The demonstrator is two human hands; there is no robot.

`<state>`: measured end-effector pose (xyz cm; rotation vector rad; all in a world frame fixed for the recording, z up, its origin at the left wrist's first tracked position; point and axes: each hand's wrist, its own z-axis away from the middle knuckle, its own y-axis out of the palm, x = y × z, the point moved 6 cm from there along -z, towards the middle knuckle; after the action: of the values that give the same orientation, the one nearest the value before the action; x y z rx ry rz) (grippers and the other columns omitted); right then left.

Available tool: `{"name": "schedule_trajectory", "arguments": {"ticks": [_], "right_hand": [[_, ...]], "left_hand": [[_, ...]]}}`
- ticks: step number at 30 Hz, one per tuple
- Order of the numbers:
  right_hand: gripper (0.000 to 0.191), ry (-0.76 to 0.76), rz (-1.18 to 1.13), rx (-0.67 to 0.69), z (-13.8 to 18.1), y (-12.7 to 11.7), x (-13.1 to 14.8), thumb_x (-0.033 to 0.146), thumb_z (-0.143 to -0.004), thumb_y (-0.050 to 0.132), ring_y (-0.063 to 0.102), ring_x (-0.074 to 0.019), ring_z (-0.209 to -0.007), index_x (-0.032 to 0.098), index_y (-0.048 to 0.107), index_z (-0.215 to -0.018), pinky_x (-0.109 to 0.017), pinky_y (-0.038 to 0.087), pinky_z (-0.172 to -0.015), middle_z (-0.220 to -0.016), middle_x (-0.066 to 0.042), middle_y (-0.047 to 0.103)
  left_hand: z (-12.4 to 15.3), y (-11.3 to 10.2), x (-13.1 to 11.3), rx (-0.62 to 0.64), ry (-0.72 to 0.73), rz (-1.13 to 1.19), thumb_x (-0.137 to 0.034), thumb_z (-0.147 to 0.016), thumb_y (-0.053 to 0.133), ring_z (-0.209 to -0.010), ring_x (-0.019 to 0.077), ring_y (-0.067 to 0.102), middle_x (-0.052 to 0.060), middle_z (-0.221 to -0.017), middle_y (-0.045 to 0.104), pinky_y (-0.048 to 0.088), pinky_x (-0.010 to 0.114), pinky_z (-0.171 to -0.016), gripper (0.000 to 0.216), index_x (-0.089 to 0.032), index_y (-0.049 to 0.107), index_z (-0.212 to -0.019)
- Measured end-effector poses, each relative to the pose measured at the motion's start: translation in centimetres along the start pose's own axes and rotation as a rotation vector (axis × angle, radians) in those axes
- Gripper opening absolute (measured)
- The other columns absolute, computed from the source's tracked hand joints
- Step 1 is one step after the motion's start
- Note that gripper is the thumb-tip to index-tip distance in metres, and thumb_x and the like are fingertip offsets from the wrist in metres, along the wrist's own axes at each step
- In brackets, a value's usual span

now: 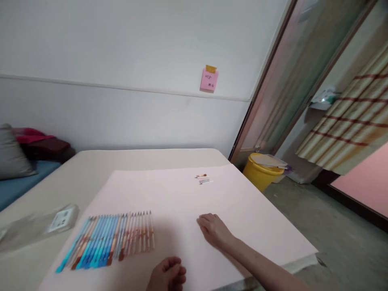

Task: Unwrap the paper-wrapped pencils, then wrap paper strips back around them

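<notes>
My right hand lies palm down on a large pale pink sheet that covers the table, its fingers loosely curled and nothing visible in it. My left hand sits at the bottom edge, fingers curled into a loose fist with nothing seen in it. Left of both hands, a row of several pencils lies side by side on the sheet, blue ones at the left, pale and brown ones at the right. Two small items, one brownish and one white, lie farther back on the sheet.
A clear plastic packet with a white label lies on the beige table at the left. A yellow bucket stands on the floor past the table's right corner. Cushions sit at the far left. A pink note hangs on the wall.
</notes>
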<state>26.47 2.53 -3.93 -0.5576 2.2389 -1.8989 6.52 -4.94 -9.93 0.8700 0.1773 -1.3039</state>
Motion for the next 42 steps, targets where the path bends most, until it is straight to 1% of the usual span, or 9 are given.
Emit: {"name": "schedule_trajectory", "arguments": {"ticks": [3, 5, 8, 12, 20, 26, 31, 37, 42], "right_hand": [[0.014, -0.100, -0.049, 0.108, 0.0, -0.5, 4.0, 0.013, -0.081, 0.049, 0.055, -0.0180, -0.082, 0.019, 0.061, -0.085, -0.027, 0.035, -0.072, -0.086, -0.004, 0.064], [0.018, -0.141, -0.109, 0.162, -0.3, -0.8, 6.3, 0.015, -0.082, 0.048, 0.057, -0.0185, -0.084, 0.019, 0.063, -0.092, -0.027, 0.037, -0.074, -0.088, -0.005, 0.065], [0.028, -0.131, -0.222, 0.203, -1.6, -0.7, 9.2, 0.018, -0.084, 0.046, 0.058, -0.0188, -0.092, 0.020, 0.062, -0.107, -0.026, 0.039, -0.078, -0.098, -0.006, 0.066], [0.031, 0.045, -0.328, 0.265, -4.0, 1.1, 12.1, 0.021, -0.083, 0.050, 0.060, -0.0161, -0.091, 0.023, 0.061, -0.111, -0.022, 0.041, -0.077, -0.104, -0.003, 0.067], [0.025, 0.319, -0.154, 0.243, -8.0, 4.9, 16.1, 0.023, -0.085, 0.042, 0.062, -0.0197, -0.077, 0.018, 0.055, -0.106, -0.025, 0.038, -0.061, -0.089, -0.009, 0.067], [0.023, 0.386, -0.071, 0.273, -7.8, 5.7, 15.9, 0.026, -0.085, 0.040, 0.062, -0.0210, -0.070, 0.016, 0.056, -0.099, -0.027, 0.037, -0.057, -0.080, -0.012, 0.066], [0.017, 0.422, -0.108, 0.313, -6.3, 5.7, 14.3, 0.027, -0.082, 0.047, 0.061, -0.0175, -0.064, 0.018, 0.060, -0.089, -0.024, 0.036, -0.053, -0.077, -0.008, 0.067], [0.013, 0.441, -0.182, 0.328, -3.9, 5.0, 12.1, 0.026, -0.076, 0.054, 0.062, -0.0157, -0.067, 0.018, 0.063, -0.075, -0.022, 0.036, -0.054, -0.075, -0.006, 0.068], [0.020, 0.468, -0.184, 0.276, -2.5, 4.1, 11.2, 0.034, -0.079, 0.051, 0.062, -0.0195, -0.074, 0.017, 0.061, -0.085, -0.025, 0.038, -0.059, -0.081, -0.008, 0.067]], "left_hand": [[2.2, 0.9, -0.4, -0.013, 0.067, 0.020, -0.026, -0.060, 0.072, -0.060, 0.0109, 0.060, 0.003, -0.071, 0.066, 0.040, 0.020, -0.054, 0.030, -0.016, 0.054, -0.083], [3.5, 1.5, -0.9, -0.030, 0.121, 0.003, -0.026, -0.064, 0.068, -0.063, 0.0110, 0.061, 0.005, -0.075, 0.066, 0.041, 0.021, -0.057, 0.026, -0.015, 0.055, -0.084], [5.0, 1.8, -1.8, -0.088, 0.173, 0.012, -0.022, -0.066, 0.063, -0.061, 0.0113, 0.060, 0.007, -0.073, 0.066, 0.041, 0.022, -0.058, 0.019, -0.013, 0.055, -0.081], [6.8, 1.8, -2.9, -0.062, 0.251, 0.054, -0.020, -0.067, 0.059, -0.062, 0.0115, 0.060, 0.008, -0.073, 0.066, 0.041, 0.022, -0.059, 0.014, -0.012, 0.055, -0.079], [8.1, 0.9, -3.6, -0.034, 0.271, 0.157, -0.018, -0.068, 0.057, -0.059, 0.0106, 0.059, 0.008, -0.071, 0.065, 0.041, 0.021, -0.059, 0.010, -0.013, 0.055, -0.076], [8.4, 0.4, -4.8, -0.032, 0.319, 0.234, -0.017, -0.066, 0.058, -0.057, 0.0107, 0.059, 0.007, -0.066, 0.064, 0.041, 0.021, -0.057, 0.008, -0.014, 0.053, -0.071], [8.3, 0.2, -4.7, -0.056, 0.305, 0.219, -0.016, -0.067, 0.058, -0.056, 0.0104, 0.059, 0.008, -0.068, 0.066, 0.041, 0.021, -0.056, 0.009, -0.013, 0.055, -0.075], [6.9, -0.6, -4.3, -0.093, 0.304, 0.197, -0.014, -0.064, 0.059, -0.056, 0.0101, 0.059, 0.007, -0.068, 0.066, 0.041, 0.021, -0.055, 0.012, -0.013, 0.056, -0.076], [6.0, -0.8, -3.8, -0.109, 0.306, 0.177, -0.016, -0.064, 0.062, -0.058, 0.0101, 0.059, 0.006, -0.068, 0.065, 0.041, 0.021, -0.057, 0.014, -0.013, 0.055, -0.075]]}}
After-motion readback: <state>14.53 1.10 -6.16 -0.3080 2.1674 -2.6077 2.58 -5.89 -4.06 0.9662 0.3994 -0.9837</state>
